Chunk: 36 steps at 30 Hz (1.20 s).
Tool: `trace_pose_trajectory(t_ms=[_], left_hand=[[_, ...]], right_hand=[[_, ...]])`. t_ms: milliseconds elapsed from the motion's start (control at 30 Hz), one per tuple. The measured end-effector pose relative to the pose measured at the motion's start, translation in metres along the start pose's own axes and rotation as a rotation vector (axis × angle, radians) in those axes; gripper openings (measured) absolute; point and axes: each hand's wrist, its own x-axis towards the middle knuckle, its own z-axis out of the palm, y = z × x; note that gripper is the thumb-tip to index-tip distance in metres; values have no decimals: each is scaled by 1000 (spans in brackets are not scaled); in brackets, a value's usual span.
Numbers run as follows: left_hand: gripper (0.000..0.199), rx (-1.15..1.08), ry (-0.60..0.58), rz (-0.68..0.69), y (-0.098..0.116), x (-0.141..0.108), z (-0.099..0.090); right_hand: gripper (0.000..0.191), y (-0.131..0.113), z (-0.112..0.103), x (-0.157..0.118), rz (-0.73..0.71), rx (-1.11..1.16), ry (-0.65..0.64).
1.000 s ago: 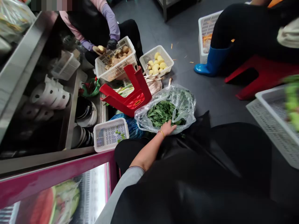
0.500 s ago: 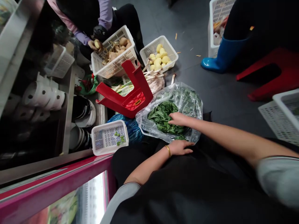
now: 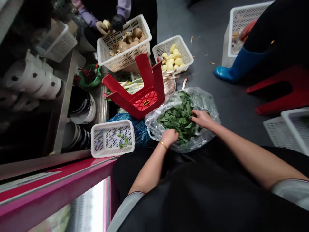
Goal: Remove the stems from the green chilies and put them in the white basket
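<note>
Dark leafy greens (image 3: 177, 117) lie heaped in a clear plastic bag (image 3: 207, 100) in front of my knees. My left hand (image 3: 170, 136), with a gold bangle at the wrist, is closed at the near left edge of the heap, its fingertips among the leaves. On the right side of the greens, my right hand (image 3: 202, 118) has its fingers closed on some leaves. A white basket (image 3: 98, 139) to the left holds a few small green sprigs (image 3: 124, 141).
An upturned red stool (image 3: 147, 96) stands behind the bag. Beyond it are baskets of unpeeled potatoes (image 3: 130, 41) and peeled ones (image 3: 175, 58). Another person's gloved hands (image 3: 109, 25) hold a potato. A blue boot (image 3: 241, 66) and red stool (image 3: 285, 87) are right.
My left hand has moved from the bag's near edge up to the greens and closed. My right hand has shifted right with leaves, and the heap looks lifted and looser. The view has shifted slightly.
</note>
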Motion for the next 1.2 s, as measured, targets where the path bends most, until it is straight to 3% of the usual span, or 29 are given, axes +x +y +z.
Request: trace_pose_trajectory(t_ms=[67,167,267,400,533,633,733,800,900,967,1033,1133,1200], left_hand=[[11,-67,126,-29,-1,0,-30],[41,-286,141,121,-1,-2,-47],[54,-548,83,229,1,1,-36],[53,-900,70,210,8,4,-19],[52,-1221,-54,200,24,-23,-21],[51,-1370,-185,213,40,-52,-26],[47,-1485,-175,240,53,-75,-32],[43,-1525,-60,263,56,-87,-37],[43,-1535,211,306,51,-104,-47],[43,-1472,341,319,46,-115,-52],[41,-1391,395,343,42,-122,-54],[42,-1403,358,362,45,-118,-53],[44,-1455,196,295,51,-110,-52]], right_hand=[[27,-14,-25,-12,-18,258,49],[36,-43,-55,-17,30,648,25],[33,-73,-71,-11,116,928,-36],[29,-106,-74,-5,213,1099,-76],[23,-136,-75,-4,178,1221,-53],[22,-155,-77,-1,150,1261,-10],[28,-165,-79,-6,113,1260,25],[34,-163,-78,-21,42,1229,91],[45,-155,-65,-64,-10,1149,198],[50,-154,-47,-97,18,1050,120],[50,-159,-26,-121,-4,899,-36],[46,-168,-2,-130,-70,803,-58],[44,-166,2,-124,-70,832,39]])
